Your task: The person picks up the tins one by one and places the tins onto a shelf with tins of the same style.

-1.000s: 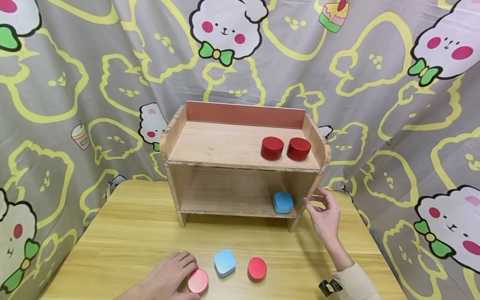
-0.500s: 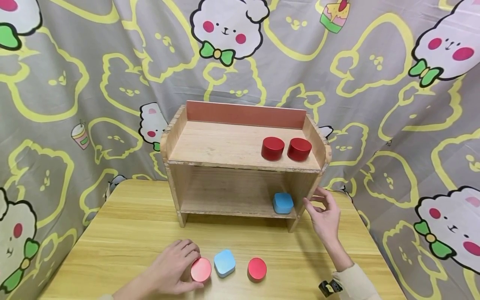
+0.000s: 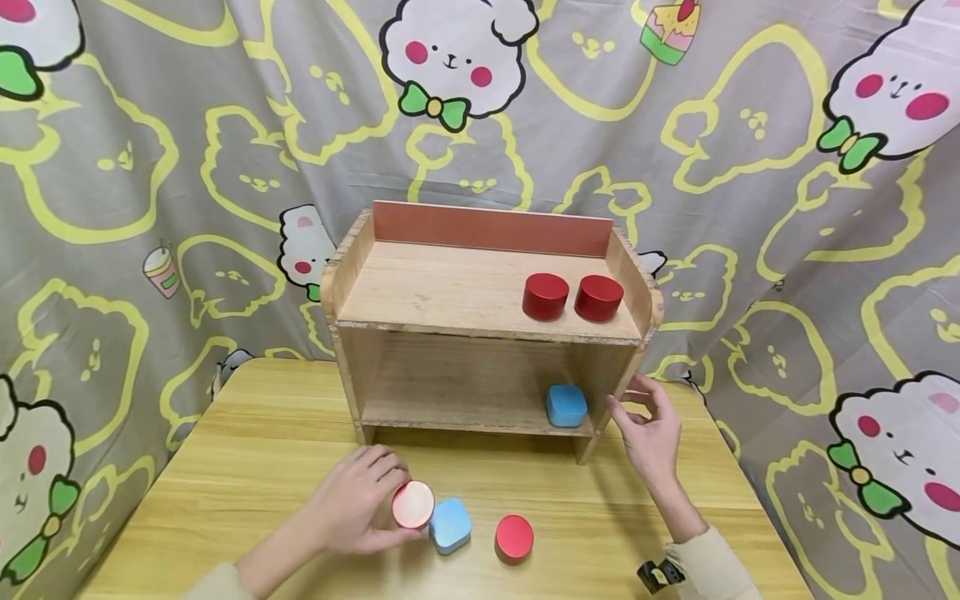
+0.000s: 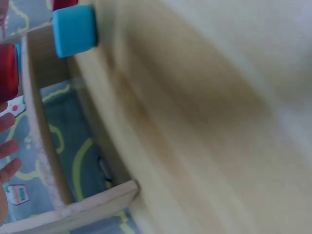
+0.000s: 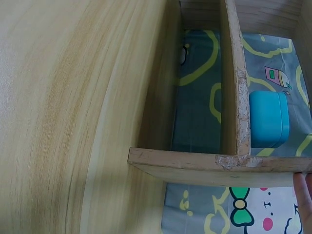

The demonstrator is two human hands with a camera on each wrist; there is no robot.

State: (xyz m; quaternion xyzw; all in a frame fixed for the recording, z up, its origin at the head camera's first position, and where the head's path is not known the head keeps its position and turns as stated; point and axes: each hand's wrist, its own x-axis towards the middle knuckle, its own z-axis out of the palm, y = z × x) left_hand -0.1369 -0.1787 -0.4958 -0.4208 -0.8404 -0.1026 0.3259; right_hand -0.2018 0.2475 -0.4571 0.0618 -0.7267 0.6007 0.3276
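Note:
My left hand (image 3: pixel 360 504) pinches a red round tin (image 3: pixel 413 505) beside a light blue square tin (image 3: pixel 450 526) on the table. Fingers (image 4: pixel 9 147) and the red tin (image 4: pixel 7 73) show at the left edge of the left wrist view, with the blue tin (image 4: pixel 74 31) near the top. My right hand (image 3: pixel 652 429) touches the outside of the right side panel of a two-tier wooden shelf (image 3: pixel 487 292); its fingertips (image 5: pixel 302 187) meet the panel at the lower right of the right wrist view.
Two red tins (image 3: pixel 546 297) stand at the right of the top tier. A blue tin (image 3: pixel 566 406) sits at the lower tier's right end. Another red tin (image 3: pixel 514 538) rests on the wooden table (image 3: pixel 225 467), right of the loose blue one. A patterned curtain (image 3: pixel 247 142) hangs behind.
The left hand has moved forward and right with its red tin, from the table's near edge to beside the loose blue tin. The right hand stays at the shelf's side.

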